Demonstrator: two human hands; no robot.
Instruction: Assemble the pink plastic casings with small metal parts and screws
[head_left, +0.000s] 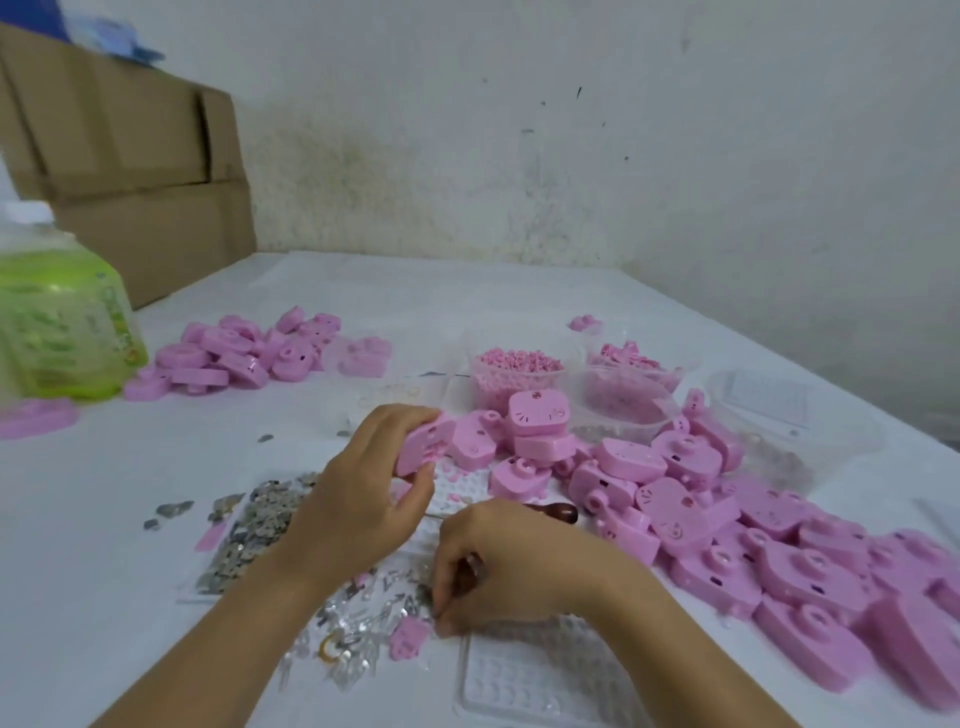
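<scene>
My left hand (363, 493) grips a pink plastic casing (423, 449), lifted a little above the table. My right hand (498, 561) lies low on the table with curled fingers round a dark brown handle (472, 566), its fingertips down among small shiny metal parts (363, 613). A second brown wooden-handled tool (553, 512) lies just beyond the right hand. A heap of grey metal bits (254, 530) sits to the left. A large pile of pink casings (727, 530) spreads to the right.
A smaller pile of pink casings (244, 353) lies at the far left, beside a green bottle (57, 322) and cardboard boxes (130, 182). Clear tubs of pink pieces (514, 379) stand behind. A clear blister tray (545, 680) lies near the front edge.
</scene>
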